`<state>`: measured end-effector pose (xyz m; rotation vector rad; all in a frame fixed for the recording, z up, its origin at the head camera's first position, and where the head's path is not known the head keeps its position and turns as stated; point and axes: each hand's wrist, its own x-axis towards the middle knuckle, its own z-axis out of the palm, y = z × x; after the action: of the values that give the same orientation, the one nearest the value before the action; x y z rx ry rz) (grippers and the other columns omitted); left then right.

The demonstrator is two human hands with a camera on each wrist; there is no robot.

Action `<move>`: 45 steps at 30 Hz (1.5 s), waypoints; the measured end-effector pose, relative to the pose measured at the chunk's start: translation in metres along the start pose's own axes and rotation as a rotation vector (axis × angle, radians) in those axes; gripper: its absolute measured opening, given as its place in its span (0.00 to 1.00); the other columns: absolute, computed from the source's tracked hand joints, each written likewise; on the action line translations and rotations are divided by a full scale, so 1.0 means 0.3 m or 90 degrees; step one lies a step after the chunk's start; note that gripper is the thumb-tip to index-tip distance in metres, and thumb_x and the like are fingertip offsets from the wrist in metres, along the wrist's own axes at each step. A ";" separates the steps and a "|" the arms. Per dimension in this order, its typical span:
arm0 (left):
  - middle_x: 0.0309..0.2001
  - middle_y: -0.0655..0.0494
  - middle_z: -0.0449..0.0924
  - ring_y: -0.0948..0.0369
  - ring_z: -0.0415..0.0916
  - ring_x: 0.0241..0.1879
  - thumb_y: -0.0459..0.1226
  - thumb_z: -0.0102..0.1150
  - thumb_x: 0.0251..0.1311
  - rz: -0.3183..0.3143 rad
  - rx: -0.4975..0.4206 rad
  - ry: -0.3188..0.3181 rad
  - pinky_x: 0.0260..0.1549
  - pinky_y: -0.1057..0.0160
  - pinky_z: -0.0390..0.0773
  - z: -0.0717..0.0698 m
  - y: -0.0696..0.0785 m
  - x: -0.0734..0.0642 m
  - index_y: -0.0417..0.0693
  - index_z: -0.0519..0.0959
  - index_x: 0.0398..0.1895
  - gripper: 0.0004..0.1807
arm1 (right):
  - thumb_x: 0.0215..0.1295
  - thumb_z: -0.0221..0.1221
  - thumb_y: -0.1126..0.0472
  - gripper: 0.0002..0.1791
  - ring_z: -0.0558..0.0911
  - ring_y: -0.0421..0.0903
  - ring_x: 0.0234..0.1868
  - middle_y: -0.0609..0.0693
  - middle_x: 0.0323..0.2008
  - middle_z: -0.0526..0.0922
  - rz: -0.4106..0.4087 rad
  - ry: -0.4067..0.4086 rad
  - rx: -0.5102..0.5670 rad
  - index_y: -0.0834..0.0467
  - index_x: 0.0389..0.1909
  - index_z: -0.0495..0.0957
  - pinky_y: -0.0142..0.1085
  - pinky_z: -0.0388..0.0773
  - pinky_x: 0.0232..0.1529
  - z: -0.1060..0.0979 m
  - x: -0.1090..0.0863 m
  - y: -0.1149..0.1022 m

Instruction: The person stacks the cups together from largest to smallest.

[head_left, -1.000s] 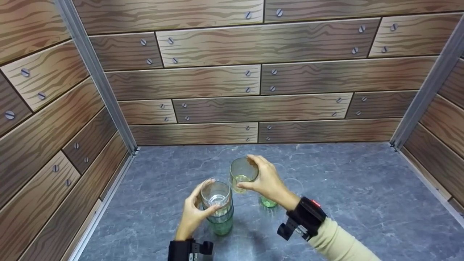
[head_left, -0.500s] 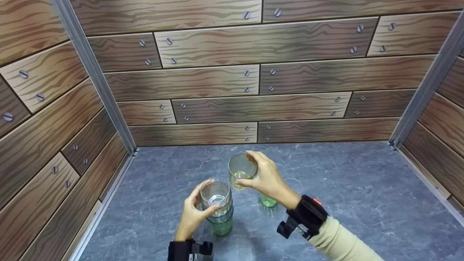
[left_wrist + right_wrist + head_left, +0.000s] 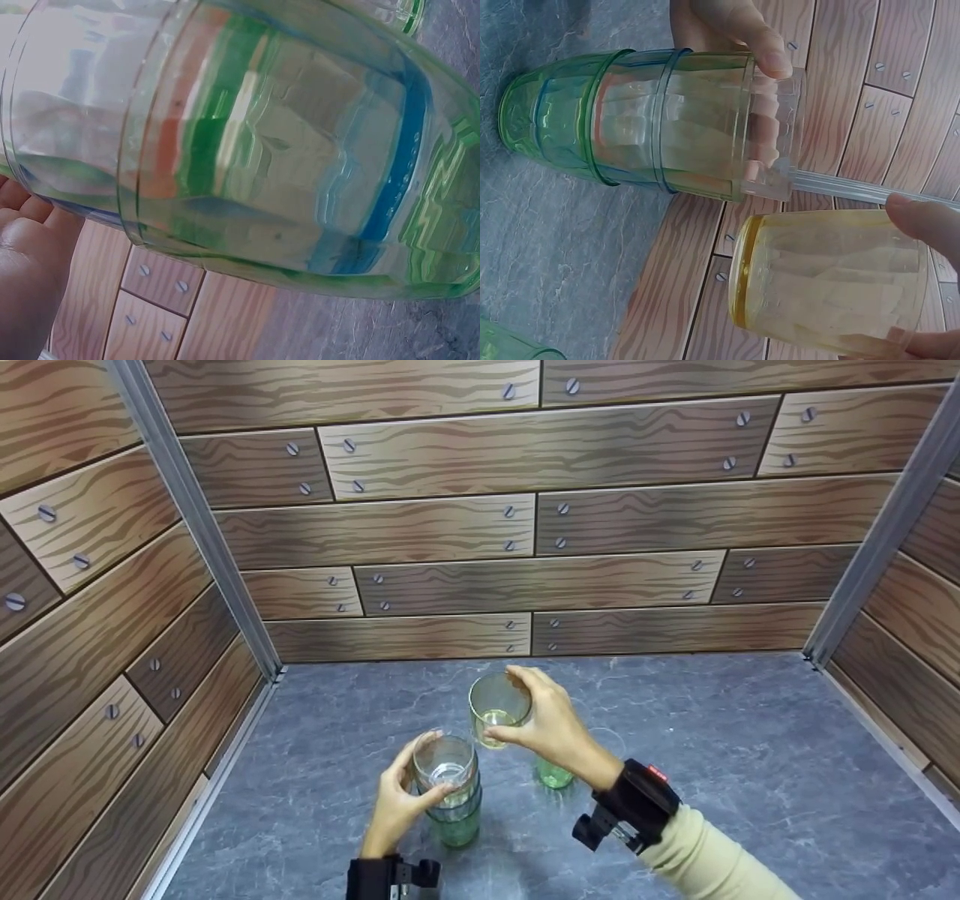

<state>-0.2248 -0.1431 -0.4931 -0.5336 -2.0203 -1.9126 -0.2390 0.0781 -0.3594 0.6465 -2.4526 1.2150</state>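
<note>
Right hand (image 3: pixel 551 724) pinches a clear yellow-tinted tumbler (image 3: pixel 825 281) beside the green-and-clear tumbler stack (image 3: pixel 634 120); left hand (image 3: pixel 399 796) grips that. Likely light, slippery; hold rim-side.

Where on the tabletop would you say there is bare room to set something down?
The tabletop is bare between the left hand and left wall, and between the right sleeve and right wall. The middle is crowded: the glass stack, the yellowish glass in the right hand, and the green glass partly hidden by that hand.
</note>
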 end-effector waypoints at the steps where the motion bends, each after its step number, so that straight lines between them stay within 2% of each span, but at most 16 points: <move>1: 0.63 0.37 0.73 0.75 0.73 0.58 0.25 0.70 0.46 0.001 0.000 0.000 0.59 0.76 0.73 0.000 0.000 0.000 0.36 0.68 0.65 0.38 | 0.37 0.78 0.61 0.45 0.80 0.57 0.50 0.63 0.48 0.79 -0.003 0.001 -0.001 0.72 0.60 0.70 0.47 0.83 0.51 -0.001 0.001 -0.003; 19: 0.65 0.40 0.72 0.76 0.72 0.58 0.27 0.71 0.46 -0.035 0.000 0.004 0.61 0.77 0.70 0.001 0.010 -0.004 0.36 0.67 0.66 0.39 | 0.41 0.76 0.61 0.45 0.79 0.57 0.53 0.63 0.52 0.78 -0.023 -0.018 0.012 0.70 0.62 0.67 0.47 0.82 0.54 -0.006 -0.009 -0.071; 30: 0.65 0.41 0.73 0.76 0.72 0.58 0.28 0.71 0.47 -0.031 0.009 -0.004 0.61 0.76 0.71 0.000 0.009 -0.005 0.37 0.67 0.66 0.39 | 0.43 0.75 0.61 0.45 0.78 0.57 0.55 0.64 0.55 0.76 -0.030 -0.033 0.016 0.70 0.64 0.66 0.47 0.82 0.54 -0.004 -0.012 -0.099; 37: 0.65 0.39 0.72 0.76 0.72 0.59 0.27 0.71 0.47 -0.021 0.005 -0.006 0.60 0.77 0.71 -0.001 0.006 -0.003 0.33 0.66 0.66 0.40 | 0.46 0.74 0.60 0.46 0.77 0.58 0.57 0.64 0.56 0.76 -0.031 -0.050 0.025 0.70 0.65 0.65 0.48 0.81 0.55 0.003 -0.018 -0.106; 45: 0.65 0.37 0.71 0.76 0.71 0.60 0.26 0.69 0.47 -0.010 -0.004 -0.008 0.61 0.77 0.71 0.000 0.005 -0.005 0.35 0.67 0.66 0.39 | 0.46 0.74 0.59 0.46 0.77 0.56 0.57 0.62 0.56 0.76 -0.044 -0.056 0.030 0.69 0.65 0.64 0.47 0.81 0.55 0.016 -0.022 -0.112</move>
<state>-0.2227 -0.1433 -0.4925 -0.5335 -2.0334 -1.9298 -0.2161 0.0580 -0.3432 0.8066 -2.4566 1.2450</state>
